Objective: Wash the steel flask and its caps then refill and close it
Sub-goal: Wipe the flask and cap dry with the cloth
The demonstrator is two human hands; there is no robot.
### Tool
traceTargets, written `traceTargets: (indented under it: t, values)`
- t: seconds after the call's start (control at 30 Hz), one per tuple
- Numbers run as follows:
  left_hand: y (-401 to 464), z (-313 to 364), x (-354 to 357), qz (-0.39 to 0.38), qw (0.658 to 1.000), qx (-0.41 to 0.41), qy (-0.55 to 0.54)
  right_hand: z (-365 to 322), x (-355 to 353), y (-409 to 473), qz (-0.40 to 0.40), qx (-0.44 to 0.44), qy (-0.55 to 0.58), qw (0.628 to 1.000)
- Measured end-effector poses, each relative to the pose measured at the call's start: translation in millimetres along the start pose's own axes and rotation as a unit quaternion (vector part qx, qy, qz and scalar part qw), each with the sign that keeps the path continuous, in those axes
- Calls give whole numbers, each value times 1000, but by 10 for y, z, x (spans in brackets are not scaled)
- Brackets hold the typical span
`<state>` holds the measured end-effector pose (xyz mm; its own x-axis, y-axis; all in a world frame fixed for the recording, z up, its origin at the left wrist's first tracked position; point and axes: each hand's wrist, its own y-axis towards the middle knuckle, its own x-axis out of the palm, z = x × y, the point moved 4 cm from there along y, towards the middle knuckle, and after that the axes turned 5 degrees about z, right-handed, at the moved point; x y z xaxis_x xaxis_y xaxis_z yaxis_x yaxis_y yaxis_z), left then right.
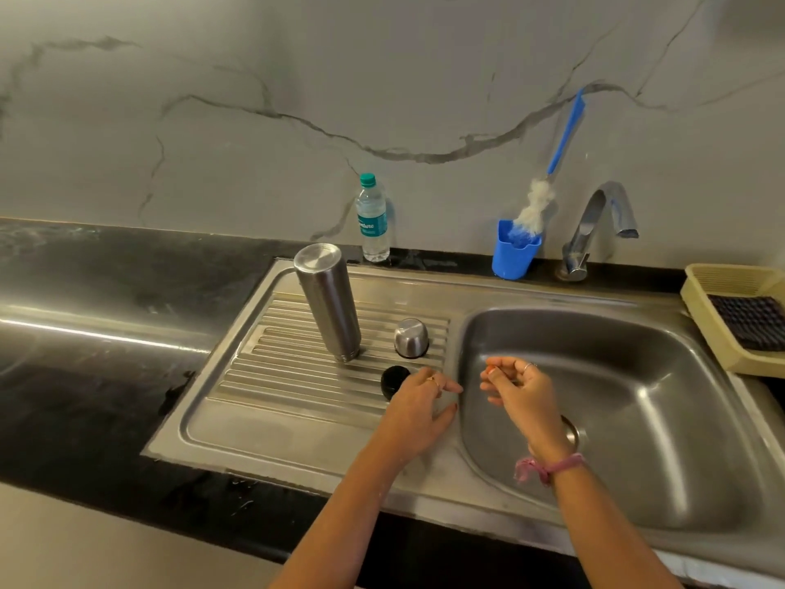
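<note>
My steel flask [327, 300] stands mouth-down on the ribbed steel drainboard [272, 363], a smooth brushed cylinder. Right of it sits the domed steel cap [410, 337], and nearer me the round black inner cap [393, 381]. My left hand [418, 412] hovers just beside that black cap, fingers loosely spread, holding nothing. My right hand [521, 391] hangs over the sink basin [662, 418], fingers loosely curled — empty too. At the far wall a clear plastic water bottle [372, 218] with a green lid holds water, and a blue cup [515, 249] holds a blue-handled bottle brush [548, 180]. Far right, a cream plastic basket [722, 278] holds a dark scrub pad [749, 323].
</note>
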<state>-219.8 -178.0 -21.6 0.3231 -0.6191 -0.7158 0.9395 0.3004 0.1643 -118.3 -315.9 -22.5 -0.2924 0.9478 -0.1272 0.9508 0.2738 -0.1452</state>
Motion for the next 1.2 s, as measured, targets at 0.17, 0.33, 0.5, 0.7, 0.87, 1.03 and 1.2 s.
traceTargets:
  t: [0.17,0.33,0.5,0.7,0.87,1.03,1.2]
  values:
    - [41,-74,-332,68,996,56,16,14,116,-22,33,0,17,999]
    - [42,-16,-691,133,986,97,3,60,243,-46,44,7,45,998]
    - [175,4,-1230,227,967,103,45,39,417,-86,39,3,60,997]
    - [391,-221,-1801,330,941,26,64,21,573,-107,25,-8,55,998]
    - [564,-412,-1905,266,960,-88,22,-16,639,-147,25,-8,60,998]
    - [605,-575,-1846,242,957,-148,-60,-8,689,-164,24,-4,55,998]
    - [608,-671,-1792,235,945,-188,-124,18,700,-156,27,5,52,998]
